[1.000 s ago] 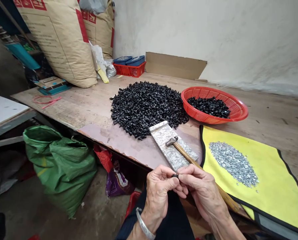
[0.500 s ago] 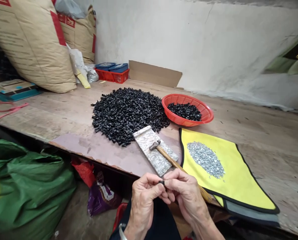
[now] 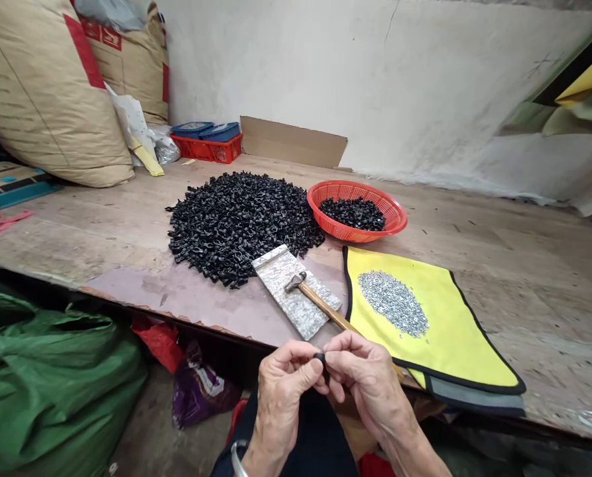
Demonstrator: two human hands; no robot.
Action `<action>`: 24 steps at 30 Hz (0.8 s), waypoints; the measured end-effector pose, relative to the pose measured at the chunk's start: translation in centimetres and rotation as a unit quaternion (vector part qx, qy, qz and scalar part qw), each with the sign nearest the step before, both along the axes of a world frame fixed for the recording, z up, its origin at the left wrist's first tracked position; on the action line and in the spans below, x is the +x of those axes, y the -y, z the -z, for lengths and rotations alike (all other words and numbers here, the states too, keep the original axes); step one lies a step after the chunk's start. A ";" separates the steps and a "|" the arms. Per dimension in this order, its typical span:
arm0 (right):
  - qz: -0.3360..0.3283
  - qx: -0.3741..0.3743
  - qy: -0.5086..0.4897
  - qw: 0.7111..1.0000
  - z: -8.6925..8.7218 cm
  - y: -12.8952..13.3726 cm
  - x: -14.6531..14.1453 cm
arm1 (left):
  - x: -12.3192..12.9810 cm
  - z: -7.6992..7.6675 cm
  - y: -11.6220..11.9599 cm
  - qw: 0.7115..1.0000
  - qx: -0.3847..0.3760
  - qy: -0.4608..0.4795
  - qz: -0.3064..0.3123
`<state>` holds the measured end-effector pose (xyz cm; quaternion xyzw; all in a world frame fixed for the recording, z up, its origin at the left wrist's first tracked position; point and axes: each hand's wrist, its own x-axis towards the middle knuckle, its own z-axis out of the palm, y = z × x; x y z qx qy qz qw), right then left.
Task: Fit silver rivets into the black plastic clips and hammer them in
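My left hand (image 3: 284,391) and my right hand (image 3: 368,374) meet at the table's front edge, both pinching one small black piece (image 3: 319,358) between their fingertips. Just beyond them a hammer (image 3: 320,303) lies across a speckled metal plate (image 3: 296,298), its handle end hidden behind my right hand. A large heap of black pieces (image 3: 240,222) is behind the plate. To its right, a red basket (image 3: 398,222) holds more black pieces. Small silvery metal bits (image 3: 394,301) are spread on a yellow cloth (image 3: 455,331) with black edging.
Large paper sacks (image 3: 42,93) stand at the back left, beside a red crate (image 3: 211,149) with blue containers. A cardboard strip (image 3: 293,141) leans on the wall. Green sacking (image 3: 52,391) and a purple bag (image 3: 203,391) are below the table edge at left.
The view has turned slightly right, so the things on the table appear further left. Both hands still hold the small black piece, in nearly the same pose.
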<state>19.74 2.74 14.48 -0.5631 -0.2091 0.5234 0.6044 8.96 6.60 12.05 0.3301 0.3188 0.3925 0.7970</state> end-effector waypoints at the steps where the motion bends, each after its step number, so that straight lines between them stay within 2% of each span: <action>1: 0.003 0.004 0.002 1.000 0.1 0.1 -0.1 | 0.0 0.0 0.1 1.000 0.007 0.002 -0.001; 8: 0.042 0.041 0.027 0.998 1.8 0.5 -2.1 | 0.0 0.2 1.1 0.998 -0.020 0.033 -0.045; 12: 0.080 0.054 0.036 0.995 2.9 0.1 -2.4 | 0.0 0.7 0.9 0.998 -0.029 0.029 -0.042; 18: 0.070 0.053 -0.019 0.996 2.5 -0.1 -1.9 | -0.2 0.1 0.1 0.998 -0.041 0.049 0.004; 24: 0.063 0.054 0.024 0.996 3.6 0.0 -2.2 | -0.7 0.7 -0.2 0.997 -0.056 0.047 -0.016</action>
